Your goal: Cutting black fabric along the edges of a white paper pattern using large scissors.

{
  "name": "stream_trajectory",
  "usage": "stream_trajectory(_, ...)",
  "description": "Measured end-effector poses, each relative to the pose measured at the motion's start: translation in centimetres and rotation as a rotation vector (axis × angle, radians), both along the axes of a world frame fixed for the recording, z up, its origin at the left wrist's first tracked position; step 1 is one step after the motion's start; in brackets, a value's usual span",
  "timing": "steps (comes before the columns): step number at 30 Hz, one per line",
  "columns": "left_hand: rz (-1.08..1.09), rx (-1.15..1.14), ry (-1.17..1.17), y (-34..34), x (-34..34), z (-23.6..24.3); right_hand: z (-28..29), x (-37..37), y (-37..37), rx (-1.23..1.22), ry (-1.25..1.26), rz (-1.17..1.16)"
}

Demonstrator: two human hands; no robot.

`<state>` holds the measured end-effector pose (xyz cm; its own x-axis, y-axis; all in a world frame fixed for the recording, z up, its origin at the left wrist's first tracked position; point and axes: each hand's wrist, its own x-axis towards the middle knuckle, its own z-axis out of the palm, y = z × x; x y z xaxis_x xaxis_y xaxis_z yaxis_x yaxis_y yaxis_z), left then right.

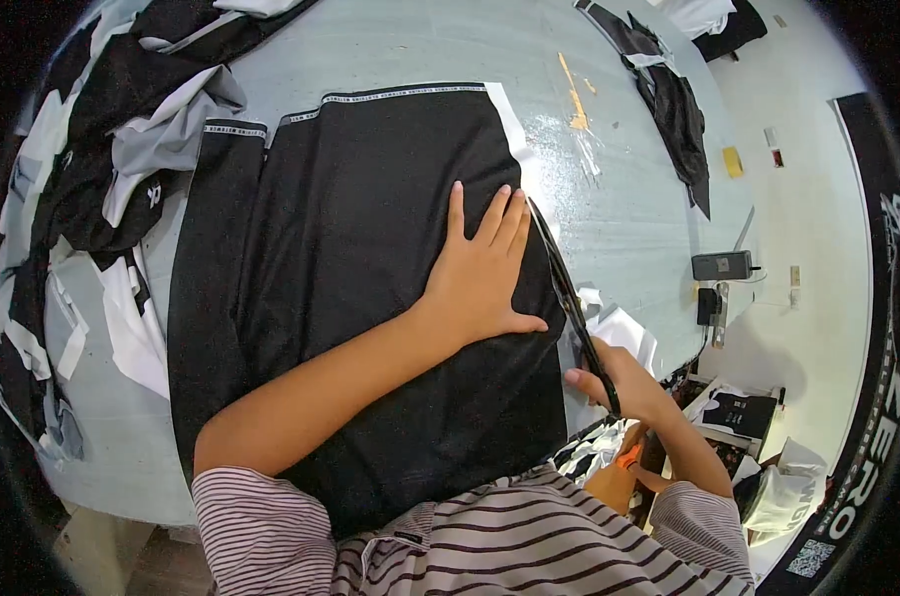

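Observation:
A large piece of black fabric (360, 209) lies on the pale table in front of me, a narrow printed band running along its far edge. My left hand (484, 273) rests flat on its right part, fingers spread and pointing away from me. In my right hand (623, 382) is a pair of long dark scissors (569, 293), gripped by the handles. Their blades lie along the fabric's right edge, with the tips close to my left fingertips. Beyond the tips, a white strip (509, 124) borders the fabric. The fingers inside the scissor handles are partly hidden.
Black, grey and white fabric pieces (122, 139) are heaped on the table's left side. Dark scraps (668, 119) lie at the far right. White offcuts (623, 333) sit beside the scissors. A dark grey box-shaped device (722, 265) is by the right edge, near a white wall.

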<state>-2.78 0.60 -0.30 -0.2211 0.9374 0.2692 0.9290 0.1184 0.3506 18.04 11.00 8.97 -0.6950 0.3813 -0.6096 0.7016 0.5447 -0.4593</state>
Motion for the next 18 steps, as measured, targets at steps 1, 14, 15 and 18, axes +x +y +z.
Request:
stream_trajectory(1,0.001,-0.001,-0.002,0.0,0.0,0.0,-0.1,0.0,0.0,-0.001,-0.002,0.001)
stream_trajectory(14,0.003,0.014,0.027,0.1,0.0,-0.2,0.5,-0.6,0.3,-0.016,-0.102,0.008)
stream_trajectory(15,0.008,0.015,0.032,0.1,0.0,-0.2,0.5,-0.7,0.3,-0.019,-0.118,0.02)
stream_trajectory(18,0.019,0.034,0.03,0.1,0.0,-0.2,0.1,-0.8,0.2,0.005,-0.103,0.002)
